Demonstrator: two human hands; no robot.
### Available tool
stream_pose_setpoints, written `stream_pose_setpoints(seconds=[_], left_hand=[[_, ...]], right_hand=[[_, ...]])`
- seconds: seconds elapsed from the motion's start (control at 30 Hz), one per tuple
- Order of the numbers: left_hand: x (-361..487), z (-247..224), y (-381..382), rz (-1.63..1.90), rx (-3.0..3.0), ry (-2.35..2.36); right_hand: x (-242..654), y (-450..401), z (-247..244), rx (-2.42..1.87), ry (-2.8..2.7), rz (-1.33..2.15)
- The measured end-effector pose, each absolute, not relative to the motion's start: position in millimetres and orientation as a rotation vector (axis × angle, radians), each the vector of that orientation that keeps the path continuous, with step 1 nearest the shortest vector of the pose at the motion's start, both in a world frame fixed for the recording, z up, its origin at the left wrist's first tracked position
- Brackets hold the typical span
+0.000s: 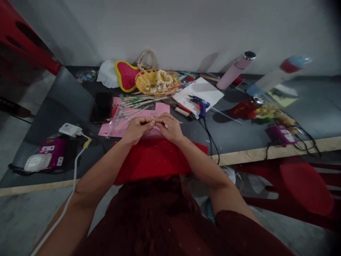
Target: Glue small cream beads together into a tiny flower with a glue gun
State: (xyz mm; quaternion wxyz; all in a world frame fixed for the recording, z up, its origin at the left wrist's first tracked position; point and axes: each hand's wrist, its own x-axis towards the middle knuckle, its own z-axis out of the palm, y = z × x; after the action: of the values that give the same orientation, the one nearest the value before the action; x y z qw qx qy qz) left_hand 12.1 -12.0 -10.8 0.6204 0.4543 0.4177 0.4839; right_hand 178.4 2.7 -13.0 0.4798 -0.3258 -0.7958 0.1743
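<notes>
My left hand [139, 129] and my right hand [170, 128] meet over a pink sheet [121, 132]. Both have thumb and fingers pinched together. Between the fingertips is a small off-white beaded piece [156, 116], too tiny to make out fully. Thin sticks with green and white bits [135, 102] lie on the sheet just beyond the hands. To the right of them rest red-handled pliers [184, 108] and a blue glue gun [200, 104] on white paper [210, 89]. A red cloth [154, 160] lies below my wrists.
A yellow basket [142, 79] holds off-white strung pieces. A phone [101, 107] lies left, near a purple power socket [53, 153] with a white charger [69, 129]. A pink flask [234, 73] and a blurred clear bottle [277, 74] stand right. Glue-gun cord [211, 140] crosses the table edge.
</notes>
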Motion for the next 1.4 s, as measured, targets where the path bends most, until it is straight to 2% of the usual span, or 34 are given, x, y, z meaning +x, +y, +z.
stream_pose_setpoints(seconds=[0.43,1.4], left_hand=[[8.2,2.9,-14.4,0.965,0.887,0.848],[17.7,-1.7,-17.2,1.066,0.899,0.849]], right_hand=[[186.1,6.3,-3.3,-0.671,-1.896,0.783],[185.5,6.4,-8.5,-0.683,-1.855,0.938]])
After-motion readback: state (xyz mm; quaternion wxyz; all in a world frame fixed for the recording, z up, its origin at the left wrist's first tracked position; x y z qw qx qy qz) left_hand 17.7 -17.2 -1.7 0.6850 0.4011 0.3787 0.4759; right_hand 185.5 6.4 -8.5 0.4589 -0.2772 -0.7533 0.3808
